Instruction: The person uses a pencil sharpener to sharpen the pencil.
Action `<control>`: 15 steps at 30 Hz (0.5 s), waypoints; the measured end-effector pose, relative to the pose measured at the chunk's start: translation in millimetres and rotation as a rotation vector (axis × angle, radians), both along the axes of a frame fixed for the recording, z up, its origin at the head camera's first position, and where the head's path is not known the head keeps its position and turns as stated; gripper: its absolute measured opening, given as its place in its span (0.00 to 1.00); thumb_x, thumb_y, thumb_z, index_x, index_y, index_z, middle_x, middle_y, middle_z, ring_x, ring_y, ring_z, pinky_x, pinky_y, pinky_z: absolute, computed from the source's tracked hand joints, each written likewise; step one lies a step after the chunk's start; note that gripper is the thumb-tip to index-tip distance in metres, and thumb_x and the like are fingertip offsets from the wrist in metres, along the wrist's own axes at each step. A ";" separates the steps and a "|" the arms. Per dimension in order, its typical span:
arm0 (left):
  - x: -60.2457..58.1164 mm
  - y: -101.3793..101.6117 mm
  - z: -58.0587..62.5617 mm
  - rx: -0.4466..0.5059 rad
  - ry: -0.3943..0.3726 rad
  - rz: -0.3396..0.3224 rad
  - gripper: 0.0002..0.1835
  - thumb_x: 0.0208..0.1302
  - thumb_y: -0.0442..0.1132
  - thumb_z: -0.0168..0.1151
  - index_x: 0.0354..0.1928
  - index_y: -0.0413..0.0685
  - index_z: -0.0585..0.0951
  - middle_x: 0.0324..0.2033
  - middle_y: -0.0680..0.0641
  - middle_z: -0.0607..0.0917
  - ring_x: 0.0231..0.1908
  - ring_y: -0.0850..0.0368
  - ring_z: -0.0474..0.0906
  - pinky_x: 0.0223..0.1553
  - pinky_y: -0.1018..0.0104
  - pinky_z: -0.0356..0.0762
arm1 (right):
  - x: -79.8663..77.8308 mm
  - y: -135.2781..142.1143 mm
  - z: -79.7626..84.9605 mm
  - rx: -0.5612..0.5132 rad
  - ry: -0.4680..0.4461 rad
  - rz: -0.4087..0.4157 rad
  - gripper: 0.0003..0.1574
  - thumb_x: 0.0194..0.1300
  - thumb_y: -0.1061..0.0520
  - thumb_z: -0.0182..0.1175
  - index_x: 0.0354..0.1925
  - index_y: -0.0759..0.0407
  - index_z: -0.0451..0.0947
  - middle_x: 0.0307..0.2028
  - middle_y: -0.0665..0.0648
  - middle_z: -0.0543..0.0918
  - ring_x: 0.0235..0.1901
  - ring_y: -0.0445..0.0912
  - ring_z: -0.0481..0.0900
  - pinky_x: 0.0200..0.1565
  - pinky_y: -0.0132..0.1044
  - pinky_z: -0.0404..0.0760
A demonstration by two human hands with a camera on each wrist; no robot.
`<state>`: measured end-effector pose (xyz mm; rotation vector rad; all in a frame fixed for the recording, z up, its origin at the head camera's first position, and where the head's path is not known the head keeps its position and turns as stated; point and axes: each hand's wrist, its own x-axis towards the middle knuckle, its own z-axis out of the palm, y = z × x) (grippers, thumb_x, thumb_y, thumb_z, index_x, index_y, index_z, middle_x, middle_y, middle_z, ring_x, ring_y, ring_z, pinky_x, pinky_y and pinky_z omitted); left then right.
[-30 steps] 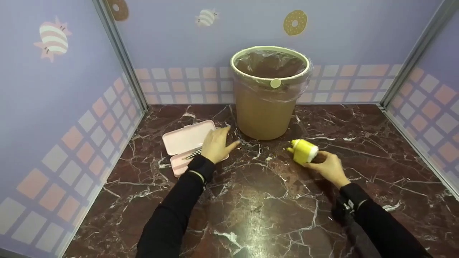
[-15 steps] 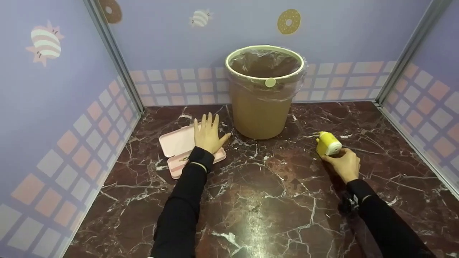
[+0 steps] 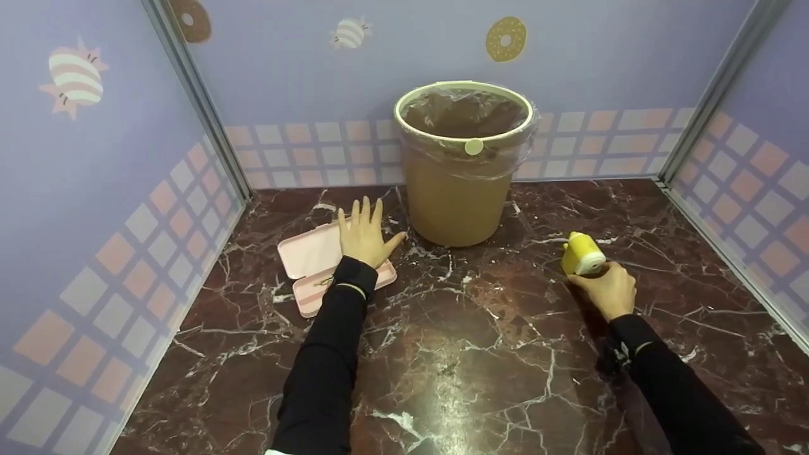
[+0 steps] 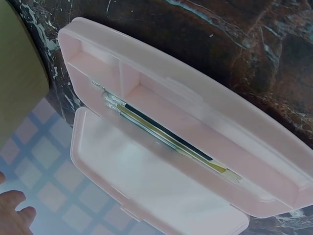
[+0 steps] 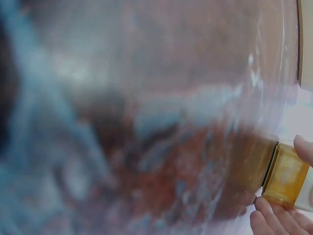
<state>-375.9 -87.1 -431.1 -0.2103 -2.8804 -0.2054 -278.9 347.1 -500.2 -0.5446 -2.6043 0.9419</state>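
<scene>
My left hand [image 3: 364, 239] is spread with straight fingers over an open pink pencil case [image 3: 306, 249]. Whether it touches the case cannot be told. In the left wrist view, slim pencils [image 4: 161, 134] lie in the long compartment of the pencil case [image 4: 195, 93], and my left fingertips [image 4: 14, 210] show at the lower left. On the right, my right hand [image 3: 610, 291] grips a yellow pencil sharpener [image 3: 576, 254] low at the tabletop, thumb on one side. Its white face with a small round hole is toward me. The right wrist view shows the sharpener [image 5: 286, 174] between thumb and fingers.
A tan bin [image 3: 458, 202] lined with a clear bag stands at the back, between the two hands. Purple patterned panels [image 3: 303, 69] enclose the dark marbled table [image 3: 455, 354] at the back and sides.
My right hand has carried the sharpener rightward and turned its white face toward me. The left hand has spread its fingers and shifted slightly left. In the last half second both barely moved.
</scene>
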 end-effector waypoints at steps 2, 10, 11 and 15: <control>-0.4 0.2 -0.6 -0.005 0.002 0.000 0.49 0.66 0.70 0.55 0.81 0.52 0.56 0.80 0.40 0.58 0.82 0.42 0.51 0.81 0.38 0.42 | 0.6 0.3 0.9 0.003 -0.007 0.006 0.47 0.55 0.42 0.76 0.58 0.76 0.75 0.55 0.80 0.81 0.56 0.75 0.78 0.58 0.66 0.76; -2.0 -0.8 -0.9 -0.004 -0.023 0.002 0.49 0.66 0.72 0.53 0.81 0.53 0.56 0.81 0.41 0.58 0.82 0.42 0.50 0.81 0.38 0.41 | -3.7 2.6 15.0 -0.001 0.007 0.021 0.58 0.59 0.32 0.70 0.68 0.72 0.68 0.60 0.79 0.78 0.58 0.74 0.78 0.58 0.66 0.76; -2.0 -1.1 -0.8 -0.007 -0.027 0.002 0.49 0.66 0.72 0.53 0.81 0.54 0.56 0.80 0.41 0.58 0.82 0.42 0.50 0.81 0.38 0.41 | -6.3 2.4 19.0 0.015 0.025 0.032 0.59 0.59 0.31 0.69 0.69 0.72 0.67 0.61 0.79 0.77 0.58 0.74 0.77 0.59 0.66 0.75; -2.1 -1.5 -0.2 -0.006 -0.033 0.002 0.49 0.66 0.72 0.53 0.81 0.54 0.56 0.81 0.41 0.58 0.82 0.42 0.50 0.81 0.38 0.41 | -22.9 -2.4 37.7 0.160 0.122 0.118 0.56 0.62 0.33 0.67 0.69 0.74 0.66 0.64 0.81 0.74 0.64 0.74 0.71 0.69 0.66 0.66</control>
